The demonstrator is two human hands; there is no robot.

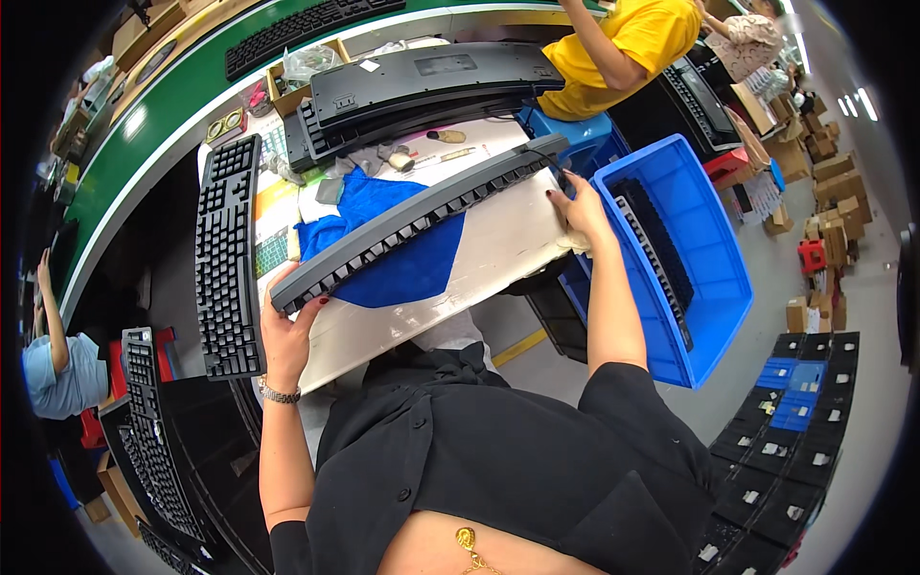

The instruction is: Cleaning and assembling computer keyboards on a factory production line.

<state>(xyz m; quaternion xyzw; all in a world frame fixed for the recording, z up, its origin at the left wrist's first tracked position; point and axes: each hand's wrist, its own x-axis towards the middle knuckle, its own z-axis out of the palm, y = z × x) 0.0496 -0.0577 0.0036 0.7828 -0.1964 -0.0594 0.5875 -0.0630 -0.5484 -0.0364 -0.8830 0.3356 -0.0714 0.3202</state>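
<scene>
A black keyboard (pixel 422 222) is tilted up on its long edge above the white worktable (pixel 383 337), its keys facing me. My left hand (pixel 286 324) grips its near left end, thumb on the key side. At the far right end, my right hand (pixel 581 211) has bent fingers at the thin black cable (pixel 548 159) that leaves the keyboard; the thumb points toward the table. Under the keyboard lies a blue cloth (pixel 402 273), partly hidden by it.
Another black keyboard (pixel 228 254) lies along the table's left edge. More keyboards (pixel 436 81) are stacked at the back. On the right stands a blue bin (pixel 714 259) with keyboards inside. A person in a yellow shirt (pixel 637 48) is beyond the table. Black trays (pixel 786 441) cover the floor at right.
</scene>
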